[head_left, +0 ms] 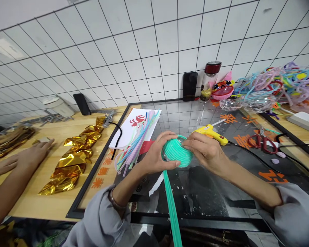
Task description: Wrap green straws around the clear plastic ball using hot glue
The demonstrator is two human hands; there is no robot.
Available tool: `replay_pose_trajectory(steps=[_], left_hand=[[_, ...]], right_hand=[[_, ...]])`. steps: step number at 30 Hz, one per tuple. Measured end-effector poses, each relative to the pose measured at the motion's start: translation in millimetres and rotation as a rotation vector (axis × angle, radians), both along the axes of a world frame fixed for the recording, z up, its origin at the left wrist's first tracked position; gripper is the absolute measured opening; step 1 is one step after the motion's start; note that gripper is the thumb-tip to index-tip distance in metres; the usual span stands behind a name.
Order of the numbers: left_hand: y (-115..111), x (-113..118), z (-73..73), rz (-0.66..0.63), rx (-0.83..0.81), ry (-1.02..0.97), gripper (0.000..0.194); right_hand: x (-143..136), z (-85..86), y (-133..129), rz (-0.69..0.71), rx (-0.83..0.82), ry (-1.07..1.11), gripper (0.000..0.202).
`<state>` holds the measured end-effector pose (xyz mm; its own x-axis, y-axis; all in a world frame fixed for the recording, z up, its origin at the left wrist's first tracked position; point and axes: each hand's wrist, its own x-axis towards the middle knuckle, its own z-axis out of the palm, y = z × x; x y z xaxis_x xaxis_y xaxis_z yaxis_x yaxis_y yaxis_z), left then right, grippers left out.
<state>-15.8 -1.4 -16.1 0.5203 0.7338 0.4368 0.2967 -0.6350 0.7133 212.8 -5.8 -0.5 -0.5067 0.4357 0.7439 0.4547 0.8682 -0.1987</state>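
A round ball wound in rows of green pipe cleaner (178,155) is in front of me, over the dark glass board. My left hand (157,154) cups it from the left, thumb below and fingers over the top. At its upper right side, my right hand (204,149) pinches with fingertips against the green rows; what lies between those fingertips is hidden. From under the ball a long strip of green pipe cleaners (171,206) hangs down past the board's front edge. Just behind my right hand lies a yellow hot glue gun (208,133).
Loose pastel pipe cleaners (139,140) lie on white paper at left. Red-handled scissors (263,144) and a black cord are at right. A glass bottle (208,82), phone (189,86) and tangled pipe cleaners (275,85) stand behind. Another person's hands (33,156) rest near gold foil (72,161).
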Motion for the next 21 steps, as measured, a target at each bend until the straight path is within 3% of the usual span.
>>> replay_pose_trajectory(steps=[21], left_hand=[[-3.4, -1.7, 3.3, -0.004, 0.108, 0.033, 0.062]], right_hand=[[-1.5, -2.2, -4.4, -0.023, 0.008, -0.010, 0.021]])
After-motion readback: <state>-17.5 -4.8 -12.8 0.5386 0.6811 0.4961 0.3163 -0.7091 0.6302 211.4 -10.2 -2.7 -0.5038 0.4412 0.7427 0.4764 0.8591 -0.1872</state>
